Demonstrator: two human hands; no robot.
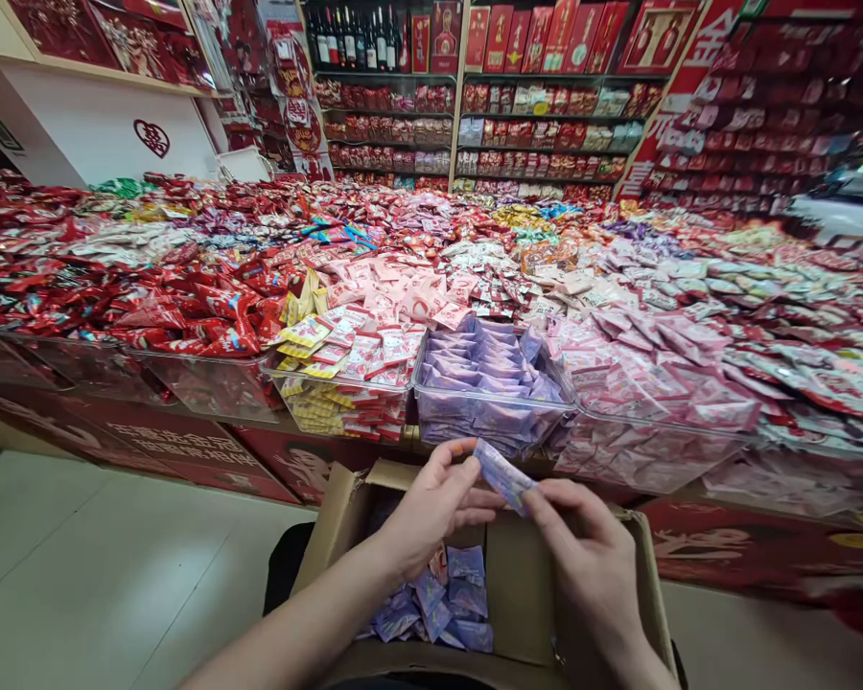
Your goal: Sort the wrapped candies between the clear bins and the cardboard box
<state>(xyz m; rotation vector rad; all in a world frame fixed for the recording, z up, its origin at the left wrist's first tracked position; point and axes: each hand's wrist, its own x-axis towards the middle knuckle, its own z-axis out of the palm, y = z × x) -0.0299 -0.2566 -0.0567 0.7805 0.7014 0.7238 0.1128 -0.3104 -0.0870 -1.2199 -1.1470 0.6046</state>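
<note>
Currently a purple candy packet (503,476) is pinched between left hand (431,508) and right hand (590,565), both grips clenched on it, above the cardboard box (518,585). Restocking seems underway; placing it calls for a reach to the purple bin (485,402).

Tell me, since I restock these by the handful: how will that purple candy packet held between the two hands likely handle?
The purple packet is probably light: fingertips of the left hand and right hand alone carry it. Its glossy wrapper looks slippery and crinkly, likely bending rather than staying stiff. Being flat, it should not roll; similar packets lie heaped in the cardboard box.
</note>
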